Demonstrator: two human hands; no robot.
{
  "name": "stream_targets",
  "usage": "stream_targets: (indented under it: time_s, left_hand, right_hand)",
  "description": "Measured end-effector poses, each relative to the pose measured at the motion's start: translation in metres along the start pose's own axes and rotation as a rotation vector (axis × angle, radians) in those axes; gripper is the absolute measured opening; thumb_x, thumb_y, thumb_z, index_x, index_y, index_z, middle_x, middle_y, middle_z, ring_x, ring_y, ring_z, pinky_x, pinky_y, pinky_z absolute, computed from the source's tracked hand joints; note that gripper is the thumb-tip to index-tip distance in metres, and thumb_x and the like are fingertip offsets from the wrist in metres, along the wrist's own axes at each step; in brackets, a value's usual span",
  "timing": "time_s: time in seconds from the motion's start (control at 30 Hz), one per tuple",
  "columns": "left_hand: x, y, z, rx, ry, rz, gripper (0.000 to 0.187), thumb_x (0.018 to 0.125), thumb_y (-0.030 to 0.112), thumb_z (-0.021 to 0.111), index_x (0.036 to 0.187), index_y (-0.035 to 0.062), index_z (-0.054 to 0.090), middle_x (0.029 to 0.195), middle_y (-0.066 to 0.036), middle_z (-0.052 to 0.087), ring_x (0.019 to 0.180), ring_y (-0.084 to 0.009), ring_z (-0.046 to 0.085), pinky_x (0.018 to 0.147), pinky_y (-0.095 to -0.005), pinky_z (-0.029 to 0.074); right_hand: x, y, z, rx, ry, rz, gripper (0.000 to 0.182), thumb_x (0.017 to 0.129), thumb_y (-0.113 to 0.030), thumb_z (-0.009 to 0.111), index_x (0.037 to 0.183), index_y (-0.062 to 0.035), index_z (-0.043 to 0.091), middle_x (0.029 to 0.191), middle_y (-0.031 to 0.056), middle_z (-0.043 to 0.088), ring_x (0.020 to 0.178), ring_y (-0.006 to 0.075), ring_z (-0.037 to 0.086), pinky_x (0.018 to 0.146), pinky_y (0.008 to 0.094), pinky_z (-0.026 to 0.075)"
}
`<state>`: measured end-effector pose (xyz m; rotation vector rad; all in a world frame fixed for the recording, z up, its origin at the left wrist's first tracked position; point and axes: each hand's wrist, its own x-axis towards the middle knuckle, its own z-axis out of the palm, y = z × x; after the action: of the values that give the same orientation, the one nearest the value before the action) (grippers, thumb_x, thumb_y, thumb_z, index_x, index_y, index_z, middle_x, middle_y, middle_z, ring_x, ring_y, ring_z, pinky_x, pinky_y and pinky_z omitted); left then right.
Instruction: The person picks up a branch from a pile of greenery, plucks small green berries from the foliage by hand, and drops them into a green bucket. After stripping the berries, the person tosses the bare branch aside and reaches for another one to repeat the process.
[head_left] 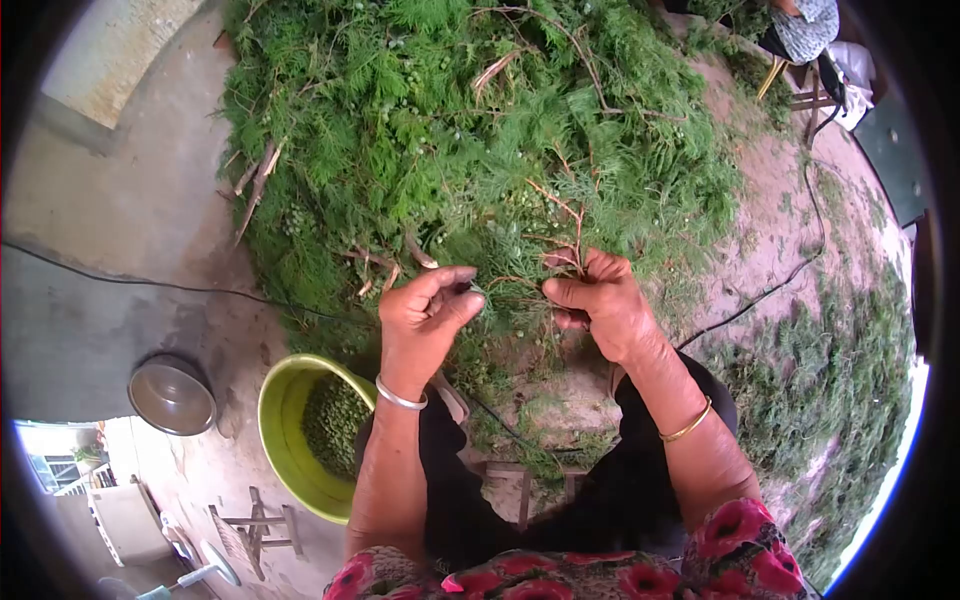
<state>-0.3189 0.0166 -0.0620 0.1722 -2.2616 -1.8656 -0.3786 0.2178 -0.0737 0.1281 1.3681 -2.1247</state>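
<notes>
The largest thing is the heap of green branches point(400, 130), spread over the floor point(200, 190) ahead of the person and reaching back nearly to the knees. Next comes the yellow-green bucket point(285, 415), beside the left forearm, with small green cones point(335, 425) lying inside it. A smaller metal bowl point(165, 380) sits farther left, apart from the bucket.

Both hands are over the near edge of the heap. The right hand point(612, 305) grips a sprig point(579, 225) low on its reddish stem, the thumb and fingers point(565, 292) closed on it. The left hand point(420, 315) is just across from it, palm side turned inward, its thumb and forefinger curled toward each other with the tips close; whether they pinch anything small cannot be told.

The sprig's long axis runs from the right fingers away from the body, forking and leaning leftward at the far end. Thinner side shoots point(512, 282) and leafy green lie crosswise between the hands, toward the left fingertips. So the right hand is nearer the stem, touching it, while the left is apart from the stem and near the shoots' outer ends. The bucket lies on the left hand's side.
</notes>
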Motion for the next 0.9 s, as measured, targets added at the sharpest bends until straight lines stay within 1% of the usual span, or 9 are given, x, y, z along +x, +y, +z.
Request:
stream_targets:
  time_s: [0.1,0.17,0.23,0.3,0.33,0.43,0.53,0.63,0.9]
  left_hand:
    - [0.003,0.002,0.002,0.090,-0.012,0.053,0.022,0.074,-0.003,0.069,0.095,-0.0013,0.065,0.076,0.000,0.061,0.067,-0.0072,0.057,0.061,-0.0198,0.046]
    - [0.006,-0.003,0.000,0.324,-0.081,0.230,0.016,0.074,-0.003,0.068,0.090,-0.0010,0.065,0.076,0.001,0.061,0.067,-0.0065,0.056,0.061,-0.0189,0.045]
    - [0.006,0.000,-0.001,0.304,-0.059,0.206,0.011,0.074,-0.004,0.066,0.086,-0.0026,0.064,0.074,-0.002,0.061,0.062,-0.0078,0.056,0.057,-0.0197,0.045]
    - [0.007,0.001,-0.006,-0.044,0.012,-0.024,0.009,0.075,-0.005,0.064,0.084,-0.0037,0.063,0.071,-0.004,0.061,0.057,-0.0090,0.054,0.051,-0.0213,0.045]
    - [0.010,-0.001,-0.009,-0.113,0.091,0.007,0.006,0.078,-0.006,0.061,0.083,-0.0042,0.063,0.067,-0.006,0.060,0.050,-0.0101,0.051,0.046,-0.0224,0.043]
    - [0.018,-0.016,-0.043,-0.650,0.248,-0.040,0.012,0.084,-0.001,0.054,0.095,-0.0033,0.060,0.079,-0.011,0.060,0.061,-0.0135,0.053,0.049,-0.0238,0.043]
    - [0.015,-0.011,-0.056,-0.921,0.211,-0.259,0.013,0.088,0.009,0.054,0.093,-0.0014,0.059,0.088,-0.017,0.059,0.063,-0.0161,0.054,0.048,-0.0245,0.044]
    - [0.004,-0.009,-0.037,-0.912,0.034,-0.331,0.013,0.089,0.012,0.054,0.088,0.0000,0.058,0.087,-0.018,0.059,0.059,-0.0151,0.053,0.044,-0.0230,0.042]
    - [0.001,-0.010,0.014,-0.479,0.118,-0.080,0.018,0.078,-0.007,0.059,0.096,-0.0055,0.056,0.074,-0.008,0.059,0.051,-0.0066,0.045,0.042,-0.0186,0.033]
  right_hand:
    - [0.006,0.000,0.003,-0.022,0.029,0.039,0.018,0.078,-0.003,0.067,0.094,-0.0020,0.059,0.067,0.0015,0.057,0.050,0.0088,0.051,0.043,0.0205,0.040]
    - [0.007,-0.003,0.008,-0.062,0.086,0.083,0.015,0.077,0.002,0.065,0.090,-0.0034,0.060,0.069,-0.0020,0.053,0.053,0.0057,0.044,0.042,0.0212,0.035]
    - [0.009,-0.005,0.007,-0.056,0.084,0.074,0.012,0.078,0.003,0.064,0.087,-0.0037,0.059,0.070,-0.0019,0.053,0.054,0.0057,0.044,0.042,0.0214,0.034]
    - [0.011,-0.006,0.005,-0.048,0.083,0.057,0.011,0.078,0.004,0.063,0.083,-0.0040,0.059,0.070,-0.0019,0.054,0.054,0.0056,0.045,0.041,0.0216,0.033]
    - [0.013,-0.006,0.003,-0.069,0.100,0.018,0.008,0.078,0.004,0.063,0.082,-0.0024,0.060,0.070,-0.0008,0.054,0.053,0.0058,0.043,0.041,0.0215,0.033]
    - [0.016,-0.007,-0.008,-0.026,0.103,-0.012,0.007,0.079,0.004,0.063,0.078,-0.0025,0.059,0.068,-0.0007,0.053,0.051,0.0057,0.041,0.040,0.0215,0.030]
    - [0.014,-0.008,-0.010,0.033,0.162,-0.035,0.008,0.079,0.003,0.063,0.077,-0.0039,0.059,0.067,-0.0013,0.053,0.049,0.0061,0.040,0.040,0.0211,0.029]
    - [0.015,-0.007,-0.012,0.076,0.159,-0.011,0.008,0.079,0.002,0.063,0.078,-0.0048,0.060,0.067,-0.0012,0.054,0.049,0.0066,0.041,0.040,0.0213,0.029]
    - [0.014,-0.004,-0.011,0.079,0.131,-0.002,0.010,0.080,0.002,0.063,0.075,-0.0056,0.058,0.067,-0.0005,0.054,0.050,0.0072,0.041,0.040,0.0221,0.029]
